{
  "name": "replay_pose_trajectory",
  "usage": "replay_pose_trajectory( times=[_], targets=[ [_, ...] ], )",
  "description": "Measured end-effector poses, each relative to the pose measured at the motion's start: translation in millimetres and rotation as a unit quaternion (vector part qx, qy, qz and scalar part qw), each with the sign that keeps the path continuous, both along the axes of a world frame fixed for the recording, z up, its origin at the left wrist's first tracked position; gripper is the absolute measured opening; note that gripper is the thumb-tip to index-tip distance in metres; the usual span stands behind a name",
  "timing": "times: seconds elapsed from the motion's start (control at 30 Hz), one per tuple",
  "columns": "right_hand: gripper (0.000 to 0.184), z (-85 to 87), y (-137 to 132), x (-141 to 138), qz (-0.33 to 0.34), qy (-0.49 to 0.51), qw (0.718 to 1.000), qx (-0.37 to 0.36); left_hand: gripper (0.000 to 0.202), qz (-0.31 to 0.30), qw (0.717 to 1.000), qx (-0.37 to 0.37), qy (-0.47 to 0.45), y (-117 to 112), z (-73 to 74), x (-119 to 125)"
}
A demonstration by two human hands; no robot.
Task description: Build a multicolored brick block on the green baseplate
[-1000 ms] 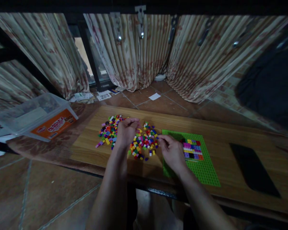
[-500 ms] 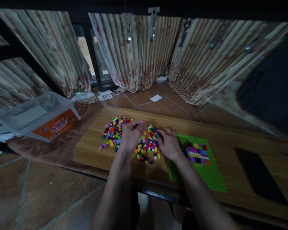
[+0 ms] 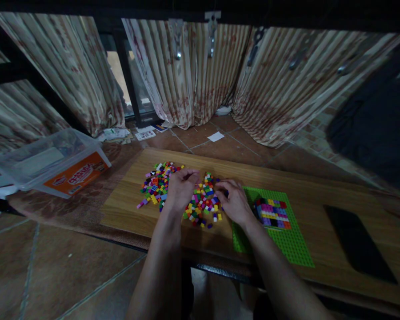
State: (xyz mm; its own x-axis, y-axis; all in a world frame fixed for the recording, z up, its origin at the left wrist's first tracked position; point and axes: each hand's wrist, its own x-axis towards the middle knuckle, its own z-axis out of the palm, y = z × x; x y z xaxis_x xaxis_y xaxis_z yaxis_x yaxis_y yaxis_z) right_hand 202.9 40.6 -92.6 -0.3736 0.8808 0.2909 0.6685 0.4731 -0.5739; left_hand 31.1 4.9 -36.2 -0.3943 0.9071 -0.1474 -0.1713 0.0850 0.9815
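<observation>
A loose pile of small coloured building bricks (image 3: 202, 205) lies on the wooden board. My left hand (image 3: 182, 189) hovers over the middle of the pile, thumb and fingertips drawn together; whether a brick is between them is too small to tell. At the pile's right edge is my right hand (image 3: 233, 200), its fingers bent and its thumb apart from them, with nothing visible in it. Beside it lies a green studded baseplate (image 3: 295, 240), partly under my right forearm. On the baseplate stands a block of stacked bricks (image 3: 274, 214) in purple, yellow, black, red and orange rows.
A clear plastic tub (image 3: 70, 160) with an orange label stands left of the wooden board (image 3: 126, 213). A dark flat slab (image 3: 360, 244) lies at the board's right. Papers (image 3: 145, 133) lie beyond the board, near striped curtains (image 3: 193, 80). A person's dark clothing (image 3: 373, 120) shows at the right.
My right thumb has moved a little away from the fingers. My left hand has shifted very slightly left over the pile. The stacked bricks look the same.
</observation>
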Motion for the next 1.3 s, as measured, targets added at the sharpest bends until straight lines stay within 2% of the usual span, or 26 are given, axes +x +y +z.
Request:
replay_pose_trajectory(
  times=[0.13, 0.4, 0.73, 0.97, 1.1, 1.2, 1.3],
  targets=[
    [0.026, 1.9, -4.3, -5.6, -0.011, 0.014, 1.000, 0.003, 0.010, 0.005, 1.000, -0.005, 0.009, 0.3, -0.4, -0.1],
    [0.023, 2.0, -17.6, -24.1, -0.059, -0.035, 0.997, 0.020, 0.015, -0.004, 0.999, 0.007, 0.043, 1.4, -5.7, -2.4],
    [0.027, 2.2, -20.5, -29.4, -0.092, -0.041, 0.995, 0.023, 0.013, -0.025, 0.997, -0.006, 0.070, -0.9, -5.8, -3.6],
    [0.032, 23.6, -30.3, -21.0, -0.029, 0.109, 0.990, 0.089, 0.032, -0.014, 0.990, -0.021, 0.137, -2.5, -4.5, -4.7],
    [0.031, 34.0, -36.7, -20.7, 0.008, 0.162, 0.982, 0.099, 0.044, -0.096, 0.992, -0.039, 0.077, -6.1, 4.9, 4.8],
    [0.032, 33.6, -37.7, -22.7, 0.014, 0.228, 0.972, 0.053, 0.043, -0.126, 0.991, -0.028, 0.028, -7.6, 9.5, 13.4],
    [0.034, 30.1, -34.4, -24.6, -0.017, 0.355, 0.934, -0.048, 0.037, -0.107, 0.994, -0.006, 0.021, -5.8, 7.2, 18.1]
  ],
)
